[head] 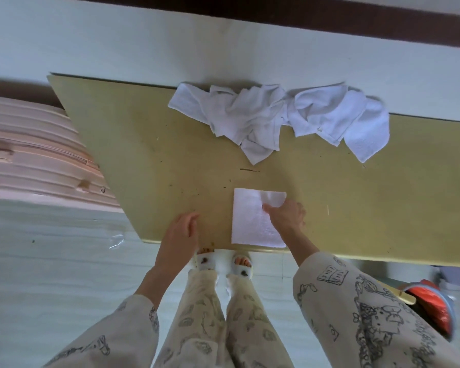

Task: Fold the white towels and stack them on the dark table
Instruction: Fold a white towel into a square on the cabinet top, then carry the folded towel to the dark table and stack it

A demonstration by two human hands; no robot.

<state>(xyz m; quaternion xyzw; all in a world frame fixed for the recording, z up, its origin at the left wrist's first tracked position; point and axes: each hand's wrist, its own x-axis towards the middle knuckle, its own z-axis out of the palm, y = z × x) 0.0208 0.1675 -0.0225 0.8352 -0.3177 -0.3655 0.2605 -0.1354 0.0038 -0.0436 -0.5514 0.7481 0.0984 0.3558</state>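
At far left, a pink ribbed case (32, 152) stands beside the yellowish table (149, 144), seen from above. The left hand (181, 231) hovers over the table's near edge, fingers loosely curled, holding nothing. Just to its right lies a folded towel (250, 221), a neat white rectangle with its long axis running away from the person, its near end at the table edge. The right hand (286, 215) rests on the towel's right side, thumb on top, apparently pinching its edge; it is the nearer hand. Farther back and to the right, a pile of unfolded towels (279, 118) sprawls crumpled along the far edge, well apart from both hands.
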